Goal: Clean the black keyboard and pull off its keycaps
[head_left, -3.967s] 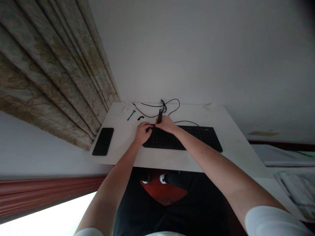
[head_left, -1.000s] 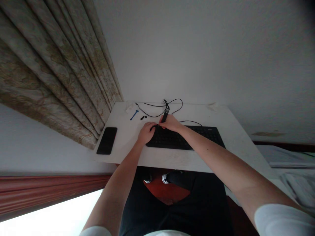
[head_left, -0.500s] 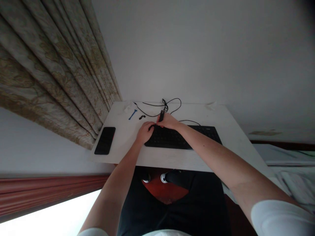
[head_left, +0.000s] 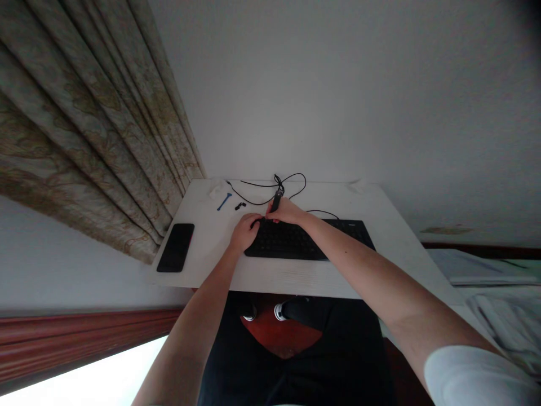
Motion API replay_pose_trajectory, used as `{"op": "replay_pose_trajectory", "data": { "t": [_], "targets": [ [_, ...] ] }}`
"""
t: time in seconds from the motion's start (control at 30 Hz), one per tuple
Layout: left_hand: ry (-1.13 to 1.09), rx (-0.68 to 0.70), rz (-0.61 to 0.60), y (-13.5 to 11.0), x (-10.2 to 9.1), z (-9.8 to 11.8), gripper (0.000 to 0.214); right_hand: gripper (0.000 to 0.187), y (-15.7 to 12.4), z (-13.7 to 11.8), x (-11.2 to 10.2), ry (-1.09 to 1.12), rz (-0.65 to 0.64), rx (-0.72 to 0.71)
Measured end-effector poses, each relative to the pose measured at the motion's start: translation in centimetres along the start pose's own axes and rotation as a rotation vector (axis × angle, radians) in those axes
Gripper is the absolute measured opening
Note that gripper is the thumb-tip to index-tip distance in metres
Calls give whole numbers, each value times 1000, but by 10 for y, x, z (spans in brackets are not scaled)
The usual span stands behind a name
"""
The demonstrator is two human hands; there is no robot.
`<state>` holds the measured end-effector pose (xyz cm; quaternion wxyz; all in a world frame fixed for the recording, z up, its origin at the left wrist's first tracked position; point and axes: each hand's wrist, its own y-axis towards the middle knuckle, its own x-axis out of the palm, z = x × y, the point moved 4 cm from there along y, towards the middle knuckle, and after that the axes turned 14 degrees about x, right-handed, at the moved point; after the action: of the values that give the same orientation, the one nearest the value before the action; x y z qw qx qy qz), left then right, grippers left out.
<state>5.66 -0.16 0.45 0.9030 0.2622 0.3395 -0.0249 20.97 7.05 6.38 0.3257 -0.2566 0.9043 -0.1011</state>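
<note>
On the white desk [head_left: 211, 251], the right hand [head_left: 287, 212] comes in from the lower right, its fingers [head_left: 273, 210] pinching a slightly tilted black corded stick [head_left: 276, 200] just above the top edge of a black keyboard [head_left: 304, 243]. The left hand [head_left: 245, 233] curls beside the keyboard's upper left corner; whether its fingers [head_left: 256, 222] hold anything cannot be told. Its lettering is too small to read. A black cable [head_left: 291, 184] loops behind, near a blue tool [head_left: 224, 201], small black pieces [head_left: 240, 206] and a black phone [head_left: 175, 248].
</note>
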Motion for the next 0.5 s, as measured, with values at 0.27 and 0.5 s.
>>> {"op": "replay_pose_trajectory", "data": {
  "t": [0.27, 0.5],
  "targets": [
    [-11, -40, 94, -3, -3, -4, 34, 10, -4, -3, 4, 32, -11, 18],
    [14, -54, 115, -3, -5, -4, 32, 10, -1, 5, 3, 66, -16, 5]
  ]
}}
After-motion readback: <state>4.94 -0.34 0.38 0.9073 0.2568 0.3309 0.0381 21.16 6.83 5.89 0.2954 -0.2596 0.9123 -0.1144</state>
